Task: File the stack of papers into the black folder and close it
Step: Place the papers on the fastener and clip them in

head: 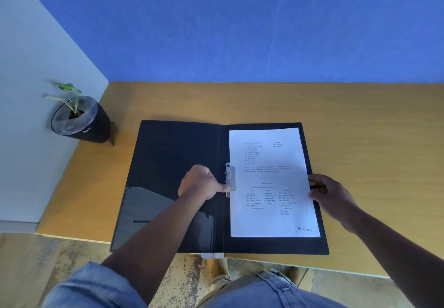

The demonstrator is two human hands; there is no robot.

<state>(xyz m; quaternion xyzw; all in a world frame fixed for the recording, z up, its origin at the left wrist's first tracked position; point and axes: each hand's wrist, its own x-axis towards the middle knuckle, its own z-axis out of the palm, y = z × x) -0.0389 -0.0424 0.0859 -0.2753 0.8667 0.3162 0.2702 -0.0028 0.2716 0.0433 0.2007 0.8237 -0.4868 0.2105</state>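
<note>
the papers (271, 182) lie on the right half of the open folder (177, 163), their inner edge under the clip (230, 180) at the spine. to seat them well, press the clip flat while the outer edge stays square, then swing the left cover over. the left hand (200, 184) is curled, one fingertip on the clip, gripping nothing; the right hand (330, 193) pinches the papers' outer edge, forearm angled in.

Blue wall (240, 24), wooden desk (360, 139) (light-toned), mottled floor (36, 259)
</note>
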